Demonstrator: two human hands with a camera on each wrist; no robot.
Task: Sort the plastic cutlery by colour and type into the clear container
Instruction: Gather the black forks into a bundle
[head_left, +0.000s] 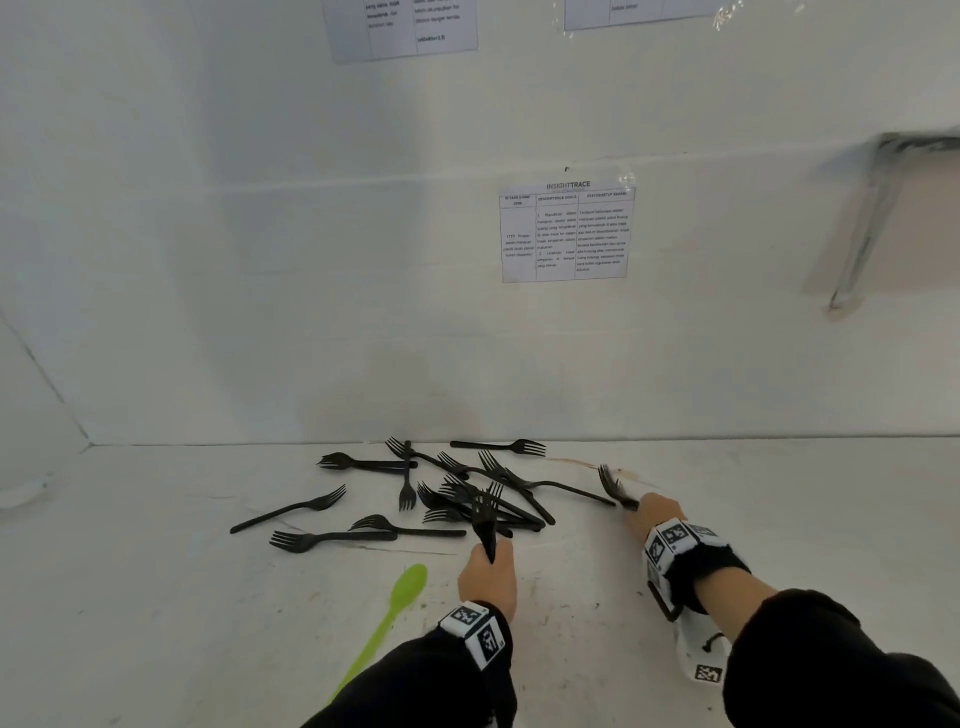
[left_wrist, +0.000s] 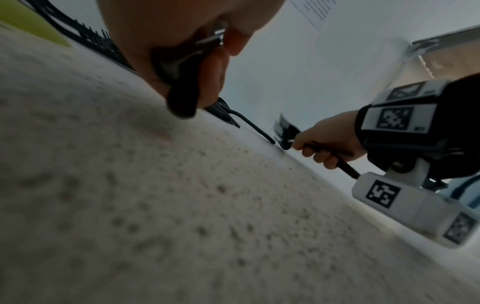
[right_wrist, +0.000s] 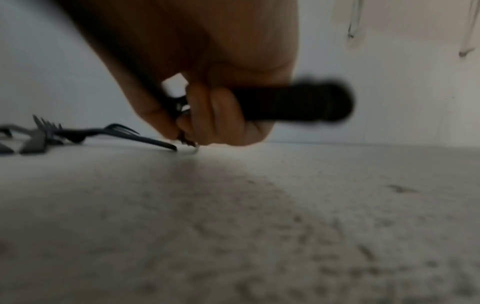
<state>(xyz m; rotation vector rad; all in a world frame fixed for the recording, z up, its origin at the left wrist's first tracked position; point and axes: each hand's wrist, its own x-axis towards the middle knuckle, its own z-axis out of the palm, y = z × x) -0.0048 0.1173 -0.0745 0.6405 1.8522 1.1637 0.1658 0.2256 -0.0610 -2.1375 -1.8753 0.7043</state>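
Two bundles of black forks are held, one in each hand, beside a loose heap on the white table (head_left: 156, 597).

From the head view, the left hand (head_left: 487, 577) is seen clamped on its bunch of forks (head_left: 485, 519), tines pointing away toward the scattered forks (head_left: 447, 488), which lie just ahead of its fingers with handles running every way; the right hand (head_left: 655, 514) is curled on a second bunch (head_left: 615, 488) at the heap's right edge, by the wall (head_left: 260, 260). A green spoon (head_left: 395, 608) lies near the left sleeve. No clear container is shown. From the left wrist, fingers (left_wrist: 215, 67) are seen closed round black handles (left_wrist: 182, 88). From the right wrist, blurred, the fingers (right_wrist: 223, 115) appear wrapped on handles (right_wrist: 298, 102), the nearest loose fork (right_wrist: 124, 133) lying just left.
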